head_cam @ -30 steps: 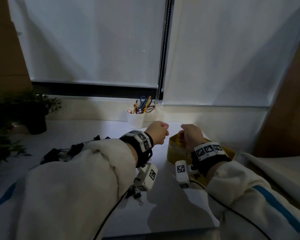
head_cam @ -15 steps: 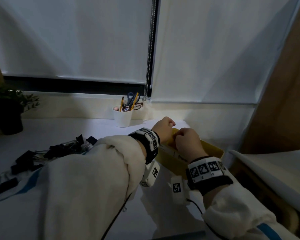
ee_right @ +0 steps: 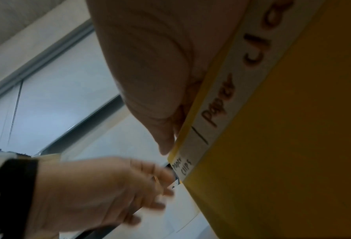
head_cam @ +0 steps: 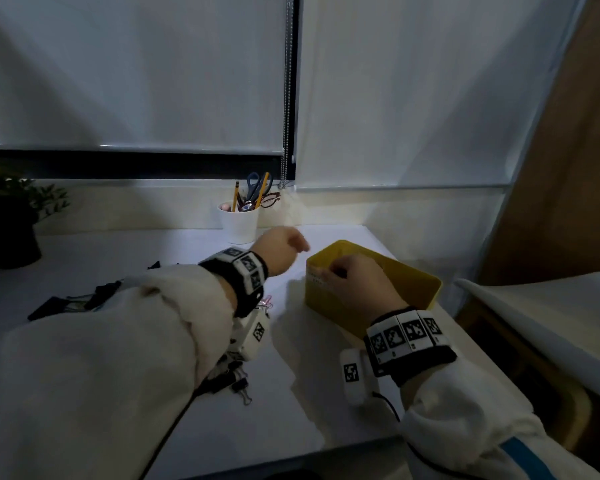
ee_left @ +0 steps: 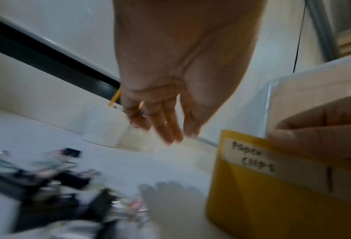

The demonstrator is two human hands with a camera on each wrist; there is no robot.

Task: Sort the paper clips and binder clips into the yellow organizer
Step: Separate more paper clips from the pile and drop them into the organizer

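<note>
The yellow organizer (head_cam: pixel 326 303) stands on the white desk right of centre. A white label (ee_left: pixel 252 160) on its near wall reads "Paper clips". My right hand (head_cam: pixel 336 273) grips that labelled rim, with its fingers curled over the wall (ee_right: pixel 293 145). My left hand (head_cam: pixel 290 245) hovers just left of the organizer, apart from it. In the left wrist view its fingers (ee_left: pixel 168 127) hang straight and hold nothing. Black binder clips (head_cam: pixel 73 301) lie in a pile to the left, with more (head_cam: pixel 238 381) under my left wrist. Pink paper clips (head_cam: pixel 267 303) lie beside that wrist.
A white cup (head_cam: pixel 239 223) with pencils and scissors stands behind my left hand, against the window sill. A dark potted plant (head_cam: pixel 7 223) sits at the far left. A white chair or ledge (head_cam: pixel 551 317) lies past the desk's right edge.
My left hand has drawn back leftward from the organizer's rim and uncurled from a fist. My right hand stays on the rim. The view has tipped down.
</note>
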